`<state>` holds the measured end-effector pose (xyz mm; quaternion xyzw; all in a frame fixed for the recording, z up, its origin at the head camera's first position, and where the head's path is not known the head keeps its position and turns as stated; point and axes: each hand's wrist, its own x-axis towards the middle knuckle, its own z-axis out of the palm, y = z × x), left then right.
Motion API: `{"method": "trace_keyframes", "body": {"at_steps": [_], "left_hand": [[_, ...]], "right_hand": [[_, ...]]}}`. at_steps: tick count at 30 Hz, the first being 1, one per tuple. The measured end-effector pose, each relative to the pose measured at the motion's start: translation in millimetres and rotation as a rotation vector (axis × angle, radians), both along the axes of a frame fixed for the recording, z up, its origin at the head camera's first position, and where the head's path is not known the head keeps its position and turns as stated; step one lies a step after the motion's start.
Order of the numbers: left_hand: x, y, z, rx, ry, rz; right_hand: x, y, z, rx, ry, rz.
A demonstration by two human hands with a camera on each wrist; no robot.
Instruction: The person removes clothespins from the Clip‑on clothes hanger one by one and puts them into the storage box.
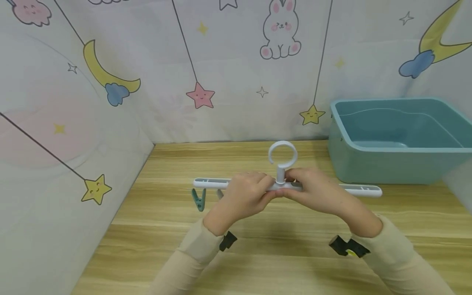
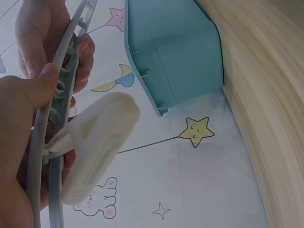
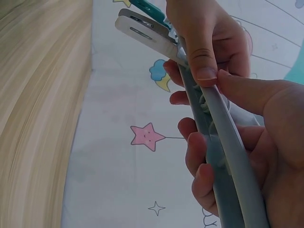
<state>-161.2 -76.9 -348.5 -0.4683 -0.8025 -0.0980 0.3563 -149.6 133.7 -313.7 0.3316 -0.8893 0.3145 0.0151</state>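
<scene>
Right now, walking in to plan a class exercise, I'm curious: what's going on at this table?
A person's left hand and right hand grip a white bar near its middle, beside the ring hook, holding it above the wooden table. A green clip and a pale clip hang from the bar on the left side. A teal tub stands at the right.

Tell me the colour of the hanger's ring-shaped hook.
The ring-shaped hook is plain white; it shows best in the head view.
</scene>
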Motion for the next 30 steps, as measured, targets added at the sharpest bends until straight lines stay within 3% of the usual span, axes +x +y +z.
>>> {"method": "trace_keyframes", "body": {"at_steps": [8,15,22,30], "left_hand": [[2.3,0.8,4.6,0.009,-0.035,-0.021],[4.7,-7.5,12.9,0.029,-0.061,0.027],[2.0,-25.4,9.9,0.12,-0.087,0.059],[-3.8,-50.4,2.7,0.286,-0.115,0.048]], "right_hand": [[-0.5,1.8,-2.4,-0.007,0.049,-0.017],[-0.8,10.4,-1.9,0.034,0.067,-0.061],[-2.3,22.7,-3.1,0.079,0.073,-0.099],[-2.0,39.4,-2.3,0.105,0.065,-0.149]]}}
